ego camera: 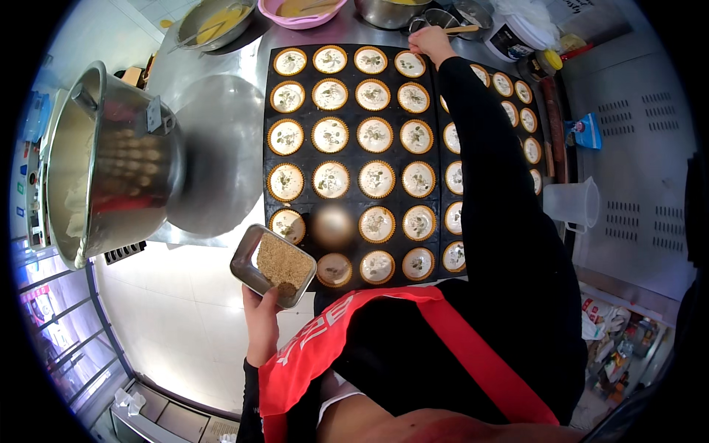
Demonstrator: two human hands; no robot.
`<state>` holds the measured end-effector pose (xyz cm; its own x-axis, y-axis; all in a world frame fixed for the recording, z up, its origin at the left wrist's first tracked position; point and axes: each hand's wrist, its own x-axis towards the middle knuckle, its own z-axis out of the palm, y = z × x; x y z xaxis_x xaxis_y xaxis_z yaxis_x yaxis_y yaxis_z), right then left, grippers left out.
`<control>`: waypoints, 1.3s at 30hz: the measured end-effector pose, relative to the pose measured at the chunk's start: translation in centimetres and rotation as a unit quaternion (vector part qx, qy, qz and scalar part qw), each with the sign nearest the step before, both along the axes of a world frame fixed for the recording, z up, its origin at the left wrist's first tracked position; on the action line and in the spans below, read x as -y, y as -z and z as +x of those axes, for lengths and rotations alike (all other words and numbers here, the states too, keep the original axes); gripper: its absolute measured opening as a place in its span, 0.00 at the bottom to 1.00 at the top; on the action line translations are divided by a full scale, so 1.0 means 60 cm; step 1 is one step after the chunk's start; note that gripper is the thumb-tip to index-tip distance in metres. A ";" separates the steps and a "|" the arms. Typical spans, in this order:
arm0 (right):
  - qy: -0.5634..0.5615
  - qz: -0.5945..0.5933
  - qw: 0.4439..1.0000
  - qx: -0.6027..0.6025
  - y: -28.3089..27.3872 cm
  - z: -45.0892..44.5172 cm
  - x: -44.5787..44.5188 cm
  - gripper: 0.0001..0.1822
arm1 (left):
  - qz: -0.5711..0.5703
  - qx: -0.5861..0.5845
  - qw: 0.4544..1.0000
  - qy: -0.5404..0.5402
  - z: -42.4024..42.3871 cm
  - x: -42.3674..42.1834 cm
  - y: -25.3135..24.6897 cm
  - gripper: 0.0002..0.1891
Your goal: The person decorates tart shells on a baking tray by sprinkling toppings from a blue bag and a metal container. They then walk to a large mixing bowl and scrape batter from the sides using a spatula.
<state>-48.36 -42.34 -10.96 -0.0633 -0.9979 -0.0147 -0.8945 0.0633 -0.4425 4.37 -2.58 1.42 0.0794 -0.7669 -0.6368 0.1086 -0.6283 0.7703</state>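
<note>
My left hand (262,315) grips a small rectangular metal pan (243,260) by its near side, tilted over the front left corner of the baking trays. Sesame seeds (283,261) fill much of it, with a darker patch near my thumb. Stretched out to the far side, my right hand (431,44) is just above a batter-filled paper cup (410,64); its fingers are bunched, and whether they hold anything is too small to see. Rows of such cups, pale batter sprinkled with green seeds, stand on the black baking tray (354,152). My right sleeve hides part of a second tray.
A large steel mixing bowl (135,160) stands at the left. Along the back are a steel bowl of yellow mixture (216,27), a pink basin (299,21), another steel bowl (388,14) and a white tub (515,36). A clear plastic jug (573,205) sits at the right.
</note>
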 end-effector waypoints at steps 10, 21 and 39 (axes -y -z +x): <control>-0.066 0.006 0.959 -0.275 0.064 -0.077 0.003 0.15 | -0.008 -0.015 1.000 0.023 -0.016 0.010 -0.001 0.25; -0.196 -0.068 0.947 -0.244 -0.014 -0.039 -0.066 0.08 | -0.001 0.015 0.999 0.046 -0.017 0.003 -0.009 0.26; 0.020 0.232 0.803 0.548 -0.106 0.294 -0.286 0.13 | -0.002 0.036 0.998 -0.058 0.078 -0.056 -0.010 0.24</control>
